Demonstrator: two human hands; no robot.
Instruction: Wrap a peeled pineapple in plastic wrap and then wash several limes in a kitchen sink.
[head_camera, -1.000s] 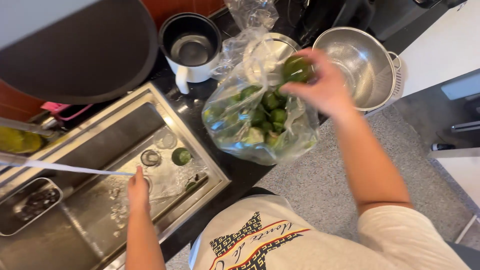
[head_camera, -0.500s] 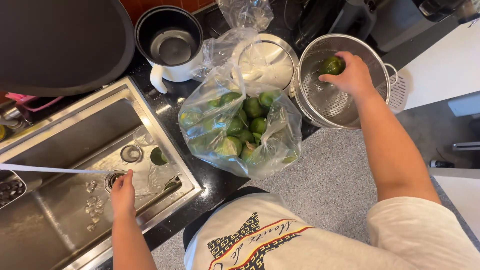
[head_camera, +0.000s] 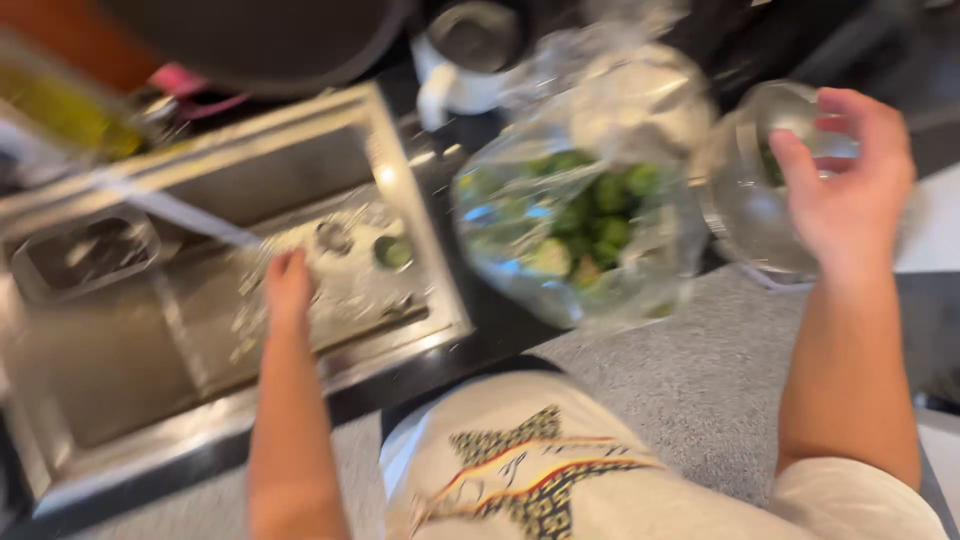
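My right hand (head_camera: 848, 190) hovers open in front of a steel bowl (head_camera: 745, 190), fingers spread and empty. A green round fruit (head_camera: 772, 165) shows inside the bowl. To its left a clear plastic bag (head_camera: 580, 210) holds several green fruits (head_camera: 600, 220) on the dark counter. My left hand (head_camera: 288, 285) reaches down into the steel sink (head_camera: 130, 330), near the drain (head_camera: 333, 236) and another green fruit (head_camera: 394, 251) lying there. The view is motion-blurred.
A white jug with a dark inside (head_camera: 462, 50) stands behind the bag. A large dark round pan (head_camera: 250, 40) sits at the back left. A small tray (head_camera: 85, 250) rests in the sink's left part. Grey floor lies below.
My right hand carried a green fruit from the bag over to the steel bowl, let it go there, and now hangs open. The left hand stayed in the sink.
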